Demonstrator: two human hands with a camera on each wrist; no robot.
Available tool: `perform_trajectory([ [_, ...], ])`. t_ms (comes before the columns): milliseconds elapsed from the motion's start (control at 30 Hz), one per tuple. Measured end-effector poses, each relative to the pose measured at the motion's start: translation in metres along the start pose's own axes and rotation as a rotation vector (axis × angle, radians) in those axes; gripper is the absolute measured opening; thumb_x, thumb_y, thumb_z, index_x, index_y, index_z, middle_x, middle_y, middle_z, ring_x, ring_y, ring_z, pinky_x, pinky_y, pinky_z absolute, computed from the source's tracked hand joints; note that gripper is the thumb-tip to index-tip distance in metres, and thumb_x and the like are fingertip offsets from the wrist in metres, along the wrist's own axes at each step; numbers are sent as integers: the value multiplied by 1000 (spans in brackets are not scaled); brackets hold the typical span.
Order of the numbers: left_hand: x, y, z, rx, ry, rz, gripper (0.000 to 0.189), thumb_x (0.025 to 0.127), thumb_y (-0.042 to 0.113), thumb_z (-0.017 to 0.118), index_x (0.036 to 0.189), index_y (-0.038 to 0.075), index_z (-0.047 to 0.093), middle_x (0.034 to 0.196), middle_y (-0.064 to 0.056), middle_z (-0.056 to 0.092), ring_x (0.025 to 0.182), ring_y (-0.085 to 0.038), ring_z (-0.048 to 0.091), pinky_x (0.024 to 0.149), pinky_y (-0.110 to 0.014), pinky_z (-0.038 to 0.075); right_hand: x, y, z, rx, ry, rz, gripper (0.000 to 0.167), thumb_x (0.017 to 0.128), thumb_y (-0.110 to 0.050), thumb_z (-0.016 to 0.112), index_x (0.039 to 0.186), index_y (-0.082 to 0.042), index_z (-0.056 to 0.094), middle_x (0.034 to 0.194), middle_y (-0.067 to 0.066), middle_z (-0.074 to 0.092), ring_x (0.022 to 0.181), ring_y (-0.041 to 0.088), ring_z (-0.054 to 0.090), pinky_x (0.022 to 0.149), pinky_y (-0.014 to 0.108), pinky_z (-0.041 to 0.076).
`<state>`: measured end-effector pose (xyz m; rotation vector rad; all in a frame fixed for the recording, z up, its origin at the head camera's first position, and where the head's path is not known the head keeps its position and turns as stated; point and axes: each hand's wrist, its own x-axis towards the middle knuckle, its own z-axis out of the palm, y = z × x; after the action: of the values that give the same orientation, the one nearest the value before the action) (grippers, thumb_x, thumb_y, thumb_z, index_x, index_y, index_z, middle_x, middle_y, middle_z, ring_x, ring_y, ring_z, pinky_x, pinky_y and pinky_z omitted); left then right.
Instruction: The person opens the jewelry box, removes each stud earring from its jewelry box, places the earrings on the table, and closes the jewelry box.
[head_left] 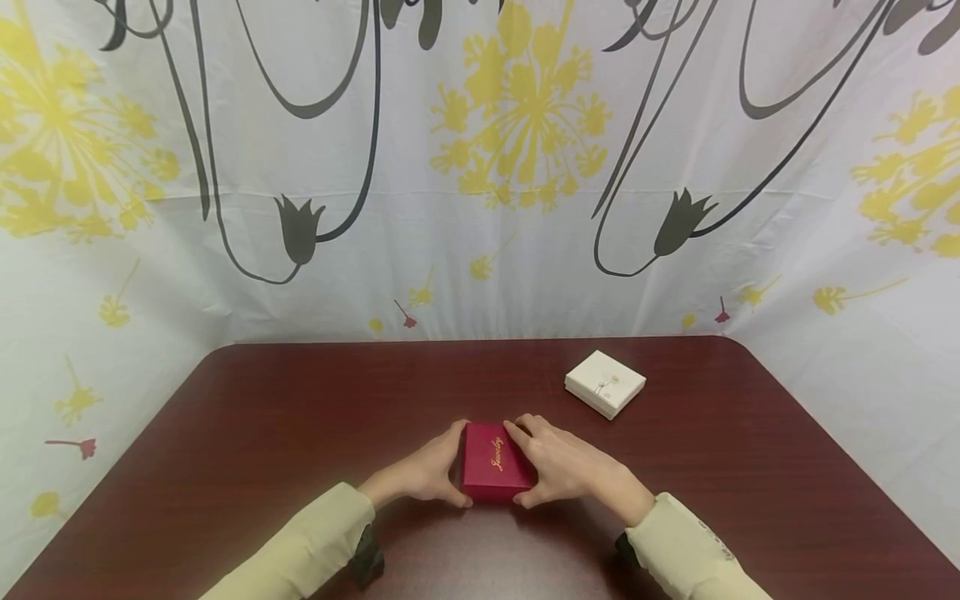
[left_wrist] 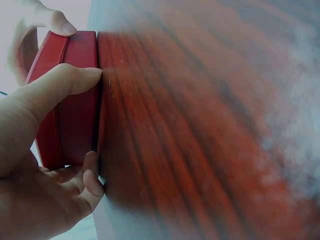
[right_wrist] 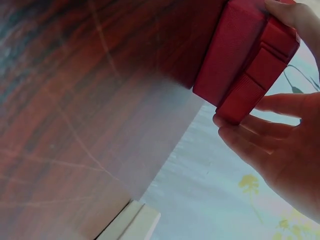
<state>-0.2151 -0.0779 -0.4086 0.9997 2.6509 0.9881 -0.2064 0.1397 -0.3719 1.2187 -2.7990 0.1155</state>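
A red jewelry box point(head_left: 486, 457) with gold "Jewelry" lettering on its lid sits on the table near the middle. My left hand point(head_left: 429, 472) grips its left side, thumb at the near face and fingers round the back. In the left wrist view, the left thumb point(left_wrist: 75, 80) lies across the box's lower part point(left_wrist: 80, 125), close to the tabletop. From the other side my right hand point(head_left: 566, 465) holds the box, its index finger over the lid's right edge. A ribbed red band on the lid point(right_wrist: 255, 75) shows in the right wrist view, between thumb and fingers.
Behind and to the right lies a small white box point(head_left: 604, 383) with a thin printed design. The dark reddish wooden table point(head_left: 337, 392) has rounded far corners. White curtain cloth point(head_left: 480, 292) with flower prints hangs around its back and sides.
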Motion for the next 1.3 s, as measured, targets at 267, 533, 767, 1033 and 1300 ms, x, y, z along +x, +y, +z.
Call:
perform_trajectory([
  [267, 0, 2, -1, -8, 2, -13, 93, 53, 11, 83, 124, -5, 25, 113, -13, 46, 108, -26, 47, 94, -38, 37, 0, 3, -3, 29, -7, 3, 83, 61, -47, 72, 123, 3, 48, 111, 10, 49, 93, 18, 50, 75, 29, 49],
  [533, 0, 3, -1, -13, 5, -18, 93, 52, 10, 83, 124, -4, 26, 113, -13, 47, 108, -26, 48, 94, -39, 37, -1, 4, -7, 84, -18, 32, 84, 63, -47, 72, 125, 4, 46, 117, 12, 48, 97, 21, 52, 81, 34, 48],
  [767, -1, 3, -1, -17, 11, -22, 95, 52, 11, 83, 125, -5, 25, 114, -14, 46, 109, -28, 47, 95, -40, 37, -2, 6, -7, 100, -10, 32, 85, 63, -49, 72, 125, 3, 46, 118, 10, 47, 100, 20, 51, 85, 34, 46],
  [1033, -2, 4, -2, -25, 22, -10, 96, 51, 12, 84, 125, -7, 25, 113, -16, 48, 108, -27, 48, 93, -40, 38, -3, 7, -6, 99, 22, 31, 89, 60, -52, 73, 126, 2, 46, 121, 11, 46, 105, 22, 50, 87, 36, 45],
  [1300, -2, 3, -2, -48, 21, -2, 99, 51, 14, 85, 126, -8, 23, 113, -15, 50, 107, -27, 48, 93, -38, 38, -4, 7, -7, 88, 59, 16, 90, 59, -52, 74, 126, 1, 45, 121, 10, 46, 105, 21, 49, 87, 35, 45],
])
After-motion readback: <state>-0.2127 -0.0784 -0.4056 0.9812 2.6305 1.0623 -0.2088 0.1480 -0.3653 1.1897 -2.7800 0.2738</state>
